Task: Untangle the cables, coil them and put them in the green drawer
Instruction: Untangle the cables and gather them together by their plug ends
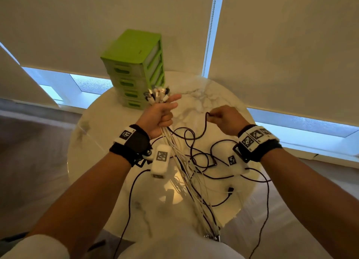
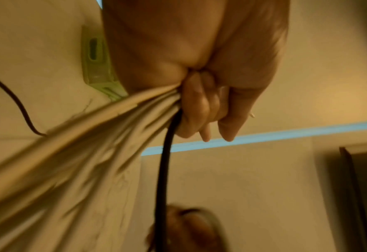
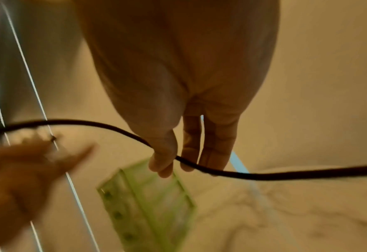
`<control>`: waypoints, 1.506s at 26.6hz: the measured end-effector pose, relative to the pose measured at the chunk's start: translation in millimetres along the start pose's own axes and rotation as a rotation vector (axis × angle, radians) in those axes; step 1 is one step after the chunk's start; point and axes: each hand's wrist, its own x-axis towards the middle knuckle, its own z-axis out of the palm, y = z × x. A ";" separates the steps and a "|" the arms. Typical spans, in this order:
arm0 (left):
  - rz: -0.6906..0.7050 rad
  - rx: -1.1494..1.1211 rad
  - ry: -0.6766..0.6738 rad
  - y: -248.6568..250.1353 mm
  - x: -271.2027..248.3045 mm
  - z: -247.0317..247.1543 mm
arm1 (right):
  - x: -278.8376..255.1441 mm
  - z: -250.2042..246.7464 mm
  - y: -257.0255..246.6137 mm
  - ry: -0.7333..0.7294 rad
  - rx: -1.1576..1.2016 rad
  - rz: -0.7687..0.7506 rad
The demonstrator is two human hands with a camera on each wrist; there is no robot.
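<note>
While my left grip (image 1: 158, 114) is clenching the white cable bundle (image 1: 181, 151) before the green drawer unit (image 1: 136, 68), my right grip (image 1: 226, 119) is pinching one black cable (image 1: 203, 130); coiling and storing are remaining.

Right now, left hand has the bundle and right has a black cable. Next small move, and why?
Probably draw the thin black cable rightward, out of the bundle of white cables. The right hand pinches it near one end, and it still runs into the left hand, whose grip holds the bundle; its loops cross the white strands on the round marble table, so pull slowly.
</note>
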 end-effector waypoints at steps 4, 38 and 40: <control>-0.124 0.215 -0.155 -21.8 8.4 38.9 | -18.0 -32.3 -60.6 0.219 0.531 -0.240; -0.103 0.452 0.027 -59.7 -30.7 66.4 | -127.7 -104.5 -93.3 0.260 0.592 -0.432; -0.075 0.400 0.089 -55.9 -31.8 63.3 | -129.0 -114.9 -83.7 0.350 0.731 -0.434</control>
